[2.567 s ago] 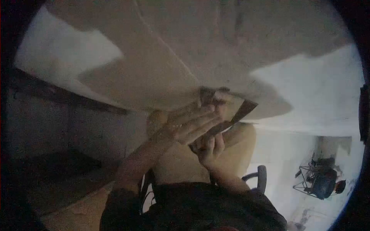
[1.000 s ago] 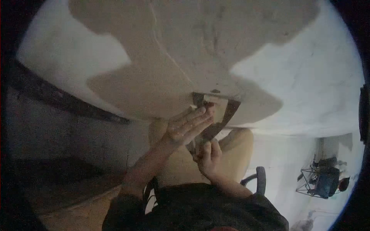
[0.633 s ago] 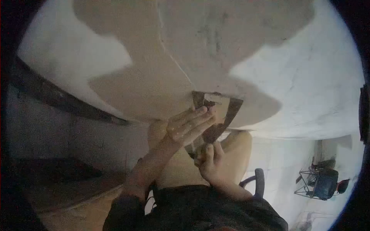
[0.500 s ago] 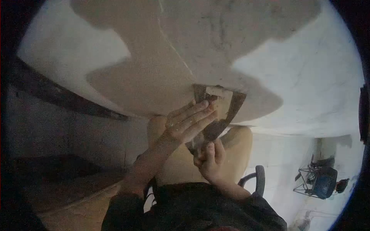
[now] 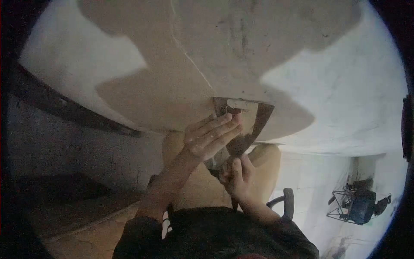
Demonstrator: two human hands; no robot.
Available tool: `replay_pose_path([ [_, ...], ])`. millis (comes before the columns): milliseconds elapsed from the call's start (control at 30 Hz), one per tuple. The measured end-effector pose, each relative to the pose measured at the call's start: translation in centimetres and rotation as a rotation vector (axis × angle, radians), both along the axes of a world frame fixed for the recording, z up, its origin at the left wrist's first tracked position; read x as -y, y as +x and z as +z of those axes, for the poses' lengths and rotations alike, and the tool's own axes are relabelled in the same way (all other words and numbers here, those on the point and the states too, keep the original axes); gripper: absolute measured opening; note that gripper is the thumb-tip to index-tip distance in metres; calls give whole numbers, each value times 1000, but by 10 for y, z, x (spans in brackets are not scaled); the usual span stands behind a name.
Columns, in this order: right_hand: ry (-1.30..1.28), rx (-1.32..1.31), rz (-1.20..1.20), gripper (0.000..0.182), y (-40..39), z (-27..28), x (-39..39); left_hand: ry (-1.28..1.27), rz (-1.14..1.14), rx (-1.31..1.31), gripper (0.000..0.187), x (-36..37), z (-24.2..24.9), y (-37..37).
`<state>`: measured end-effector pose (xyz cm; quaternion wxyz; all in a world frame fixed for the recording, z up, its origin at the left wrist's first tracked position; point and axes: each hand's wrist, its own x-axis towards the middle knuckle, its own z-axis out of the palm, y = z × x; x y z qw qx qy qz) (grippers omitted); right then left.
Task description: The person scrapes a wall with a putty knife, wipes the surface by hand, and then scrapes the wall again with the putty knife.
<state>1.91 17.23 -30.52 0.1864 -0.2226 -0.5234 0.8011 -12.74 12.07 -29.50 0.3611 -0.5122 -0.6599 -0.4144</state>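
Note:
A wide triangular scraper-like tool [image 5: 248, 131] has its broad edge against a pale, shadowed surface [image 5: 181, 77]. My left hand [image 5: 211, 136] lies on the blade's left side, palm down with fingers stretched out and fingertips near a light patch on it. Just below the narrow end of the blade, my right hand [image 5: 237, 175] is wrapped round the tool's handle, which the fingers mostly hide. A thin light line [image 5: 192, 60] runs down the surface to the blade's left corner.
My legs in tan trousers [image 5: 196, 185] are beneath the hands. A chair armrest [image 5: 288, 203] curves at my right. At the far right stands a dark object on a metal frame [image 5: 362, 206]. A dark strip [image 5: 77, 105] borders the surface on the left.
The blade and my right hand have shifted slightly, and the blade's narrow end now points a little more straight down. My left hand has stayed almost in place on it.

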Motion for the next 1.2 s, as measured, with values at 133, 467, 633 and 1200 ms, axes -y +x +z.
replay_pose_path([
  [133, 211, -33, 138, 28, 6, 0, -11, -83, 44, 19, 19, 6, -4, 9],
  [467, 103, -221, 61, 23, 4, -25, -7, -18, -34, 53, 25, 3, 2, 5],
  [633, 400, -126, 24, 24, 2, -11, -16, -58, -34, 28, 25, 6, 3, -1],
  [1200, 395, -105, 10, 26, -6, 7, -10, 72, -76, 62, 29, -1, 24, -7],
])
